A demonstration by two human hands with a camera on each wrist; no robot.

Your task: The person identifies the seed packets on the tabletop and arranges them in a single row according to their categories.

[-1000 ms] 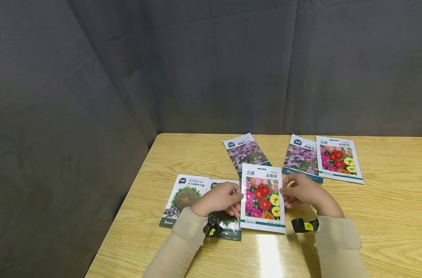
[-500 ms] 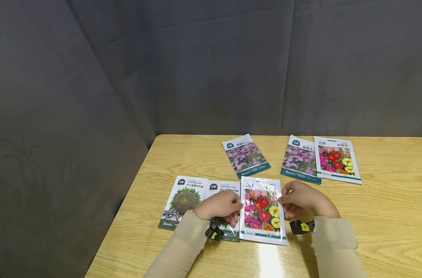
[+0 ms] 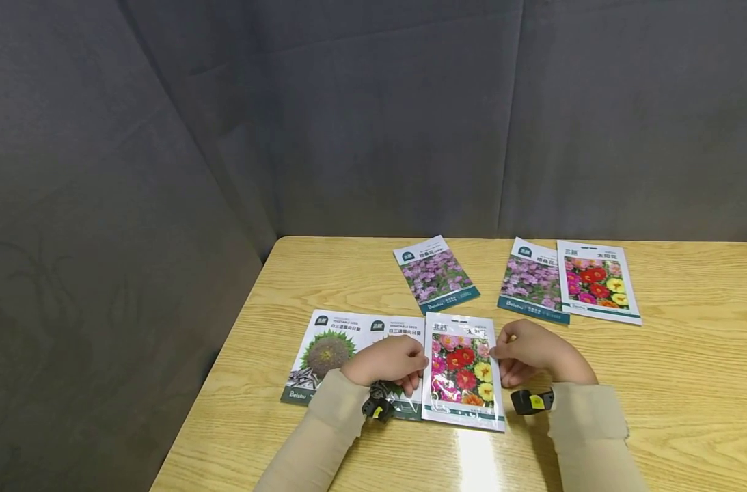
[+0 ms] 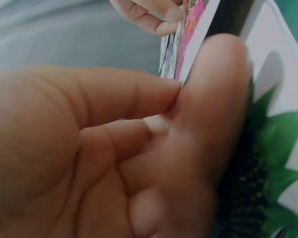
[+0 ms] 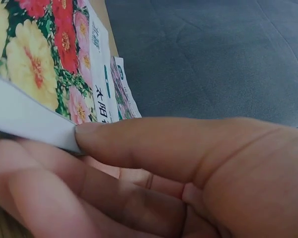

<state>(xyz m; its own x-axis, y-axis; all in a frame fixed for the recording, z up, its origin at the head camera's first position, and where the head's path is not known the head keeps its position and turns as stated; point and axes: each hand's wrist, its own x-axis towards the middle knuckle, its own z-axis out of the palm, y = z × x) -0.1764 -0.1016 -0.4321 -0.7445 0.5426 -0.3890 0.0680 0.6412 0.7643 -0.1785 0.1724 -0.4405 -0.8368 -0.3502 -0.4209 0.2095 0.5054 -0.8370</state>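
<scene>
A white seed packet (image 3: 462, 376) printed with red, pink and yellow flowers lies near the middle of the front row in the head view. My left hand (image 3: 388, 362) pinches its left edge between thumb and fingers. At the opposite edge, my right hand (image 3: 536, 352) pinches it, the thumb (image 5: 139, 141) on its face in the right wrist view. Directly left is a sunflower seed packet (image 3: 404, 329), partly covered by my left hand and meeting the held packet's edge. Another sunflower seed packet (image 3: 324, 355) lies farther left, beside it.
Behind, a purple-flower seed packet (image 3: 437, 273) lies tilted on the wooden table (image 3: 687, 383). To the back right, a second purple-flower packet (image 3: 530, 281) touches or slightly underlies another red-and-yellow flower packet (image 3: 597, 280). A dark grey curtain (image 3: 385, 123) hangs beyond the table's back edge.
Both hands have brought the flower packet down and toward the front of the table, then slightly left against the sunflower packet. Both hands keep their grip.
</scene>
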